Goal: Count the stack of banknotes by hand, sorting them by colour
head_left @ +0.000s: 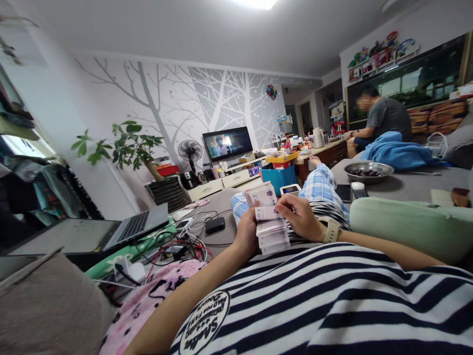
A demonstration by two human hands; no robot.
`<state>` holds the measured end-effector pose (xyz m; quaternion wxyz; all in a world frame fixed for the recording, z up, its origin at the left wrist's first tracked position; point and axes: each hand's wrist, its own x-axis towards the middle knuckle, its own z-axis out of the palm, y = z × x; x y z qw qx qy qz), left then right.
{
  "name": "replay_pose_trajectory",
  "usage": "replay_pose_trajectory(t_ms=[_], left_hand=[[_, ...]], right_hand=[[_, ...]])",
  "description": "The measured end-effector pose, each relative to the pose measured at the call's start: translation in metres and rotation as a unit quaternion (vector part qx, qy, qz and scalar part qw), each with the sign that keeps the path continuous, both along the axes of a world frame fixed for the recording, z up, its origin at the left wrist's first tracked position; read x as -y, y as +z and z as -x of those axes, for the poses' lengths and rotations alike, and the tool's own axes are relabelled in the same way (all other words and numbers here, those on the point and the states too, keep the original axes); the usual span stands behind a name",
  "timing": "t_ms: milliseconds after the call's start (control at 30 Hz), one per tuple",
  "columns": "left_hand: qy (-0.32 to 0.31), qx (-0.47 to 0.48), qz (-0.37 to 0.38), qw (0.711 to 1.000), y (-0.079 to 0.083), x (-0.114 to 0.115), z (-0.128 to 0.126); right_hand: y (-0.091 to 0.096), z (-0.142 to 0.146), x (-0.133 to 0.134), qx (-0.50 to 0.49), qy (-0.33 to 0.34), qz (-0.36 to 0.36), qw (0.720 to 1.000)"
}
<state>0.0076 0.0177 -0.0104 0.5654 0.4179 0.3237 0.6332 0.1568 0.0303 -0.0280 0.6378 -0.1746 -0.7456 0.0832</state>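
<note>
I lie back in a striped shirt with a stack of banknotes [269, 219] held over my lap. My left hand [247, 235] is closed round the left edge of the stack, thumb on top. My right hand [301, 217], with a pale watch on its wrist, pinches one note at its right end and holds it folded across the stack. Several notes fan out below it. My legs in blue checked trousers [320, 186] stretch out beyond the hands.
An open laptop [111, 231], a tangle of cables [181, 246] and a black box [215, 225] lie to my left. A green cushion [410, 222], a phone [343, 192], a remote and a metal bowl [368, 171] are on my right. Another person [380, 123] sits at the far right by a table.
</note>
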Motion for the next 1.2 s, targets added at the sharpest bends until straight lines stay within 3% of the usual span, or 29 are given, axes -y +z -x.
replay_pose_trajectory(t_ms=[967, 1200], left_hand=[[-0.029, -0.007, -0.013, 0.999, -0.0059, -0.0061, 0.0034], [-0.074, 0.009, -0.013, 0.997, -0.0069, -0.0092, 0.0040]], right_hand=[[-0.0017, 0.0009, 0.0009, -0.002, 0.015, -0.001, 1.000], [-0.0015, 0.0007, 0.0019, 0.006, 0.022, 0.007, 1.000]])
